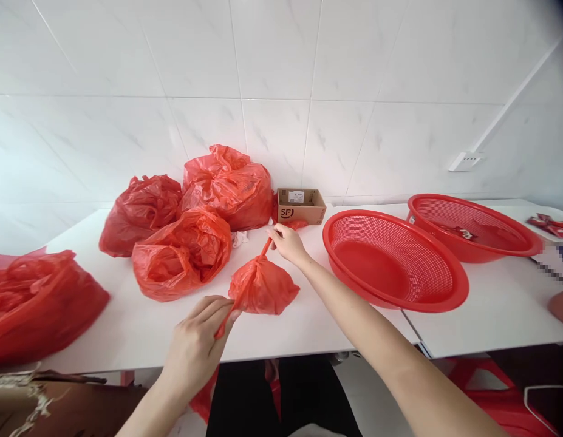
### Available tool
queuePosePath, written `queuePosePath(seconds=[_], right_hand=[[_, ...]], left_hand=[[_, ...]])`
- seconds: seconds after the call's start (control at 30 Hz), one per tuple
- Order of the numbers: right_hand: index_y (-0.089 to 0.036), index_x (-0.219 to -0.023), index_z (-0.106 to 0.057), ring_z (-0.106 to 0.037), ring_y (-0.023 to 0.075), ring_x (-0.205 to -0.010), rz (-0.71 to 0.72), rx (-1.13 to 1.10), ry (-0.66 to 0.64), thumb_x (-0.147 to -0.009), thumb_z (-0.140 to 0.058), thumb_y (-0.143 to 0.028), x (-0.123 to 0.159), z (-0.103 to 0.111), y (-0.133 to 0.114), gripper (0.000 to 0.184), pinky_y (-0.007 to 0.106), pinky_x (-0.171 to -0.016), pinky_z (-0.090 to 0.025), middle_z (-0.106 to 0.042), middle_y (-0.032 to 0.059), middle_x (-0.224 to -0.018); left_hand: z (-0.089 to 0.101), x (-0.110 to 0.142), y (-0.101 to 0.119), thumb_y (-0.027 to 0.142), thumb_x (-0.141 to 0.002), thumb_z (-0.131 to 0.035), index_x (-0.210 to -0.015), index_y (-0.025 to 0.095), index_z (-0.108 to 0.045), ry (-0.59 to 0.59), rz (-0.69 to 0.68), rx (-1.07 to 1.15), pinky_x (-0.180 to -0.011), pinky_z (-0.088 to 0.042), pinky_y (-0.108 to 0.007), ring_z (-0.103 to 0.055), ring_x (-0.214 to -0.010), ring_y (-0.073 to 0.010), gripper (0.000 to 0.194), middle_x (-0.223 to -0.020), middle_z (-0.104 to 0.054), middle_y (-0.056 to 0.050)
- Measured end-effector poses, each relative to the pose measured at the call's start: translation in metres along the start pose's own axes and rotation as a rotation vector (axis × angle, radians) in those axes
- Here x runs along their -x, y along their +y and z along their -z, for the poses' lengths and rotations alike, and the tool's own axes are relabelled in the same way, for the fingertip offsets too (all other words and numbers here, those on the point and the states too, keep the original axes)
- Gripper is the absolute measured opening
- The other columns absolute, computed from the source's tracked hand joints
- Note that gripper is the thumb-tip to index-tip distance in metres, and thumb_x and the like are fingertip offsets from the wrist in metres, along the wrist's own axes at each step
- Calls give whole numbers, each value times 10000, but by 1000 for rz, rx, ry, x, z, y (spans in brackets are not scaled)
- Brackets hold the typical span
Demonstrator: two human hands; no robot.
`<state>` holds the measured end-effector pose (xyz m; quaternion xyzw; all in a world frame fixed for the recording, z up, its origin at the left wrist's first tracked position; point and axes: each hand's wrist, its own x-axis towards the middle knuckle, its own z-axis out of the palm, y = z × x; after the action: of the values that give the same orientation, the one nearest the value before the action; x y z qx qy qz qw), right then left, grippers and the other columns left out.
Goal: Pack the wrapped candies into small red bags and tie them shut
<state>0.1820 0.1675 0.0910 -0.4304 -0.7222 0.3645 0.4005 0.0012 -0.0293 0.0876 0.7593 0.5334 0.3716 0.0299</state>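
A small filled red plastic bag (263, 286) sits on the white table in front of me, its neck gathered. My left hand (199, 334) pinches one twisted end of this bag at its near left side. The other end is pulled up and away by my right hand (285, 241), whose fingers are closed around it. Both ends look stretched taut between my hands. What the bag contains is hidden by the plastic. Just left of it stands an open-topped red plastic bag (181, 255) with crumpled sides.
Behind are two bulging red bags (229, 188) (142, 215) and a small cardboard box (301, 206). To the right stand an oval red basket (395, 261) and a second red basket (475, 227) holding small packets. A large red bag (44, 303) lies far left, above a carton (67, 406).
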Motion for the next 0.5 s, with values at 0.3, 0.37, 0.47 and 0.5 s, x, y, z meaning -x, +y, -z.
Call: queuePosePath(seconds=[0.3, 0.37, 0.47, 0.5], right_hand=[[-226, -775, -446, -623, 121, -617, 133, -324, -152, -932, -450, -560, 23, 9, -46, 369, 233, -581, -475, -605, -31, -679], [-223, -784, -473, -602, 117, -610, 195, -379, -223, -926, -486, -545, 29, 13, -59, 352, 232, -573, -463, -607, -29, -674], [-219, -775, -512, -558, 113, -637, 280, -300, -194, -909, -537, -513, 35, 13, -68, 325, 243, -601, -455, -571, -27, -697], [-217, -764, -529, -553, 118, -674, 313, -260, -168, -897, -561, -501, 36, 12, -68, 316, 250, -624, -456, -563, -18, -730]], left_hand=[[0, -49, -2, 502, -948, -448, -1082, 213, -722, 87, 458, 856, -1087, -350, -419, -557, -1204, -269, 421, -1130, -710, -93], [-4, -63, -4, 510, -931, -486, -1078, 200, -726, 93, 497, 1015, -1057, -389, -406, -609, -1127, -253, 418, -1075, -728, -90], [-10, -73, -5, 470, -859, -636, -1099, 198, -725, 11, 539, 1044, -1017, -428, -386, -649, -1052, -236, 373, -1010, -746, -76], [-11, -74, -4, 445, -833, -680, -1105, 198, -725, -19, 532, 1036, -1001, -442, -381, -655, -1040, -236, 370, -1003, -749, -74]])
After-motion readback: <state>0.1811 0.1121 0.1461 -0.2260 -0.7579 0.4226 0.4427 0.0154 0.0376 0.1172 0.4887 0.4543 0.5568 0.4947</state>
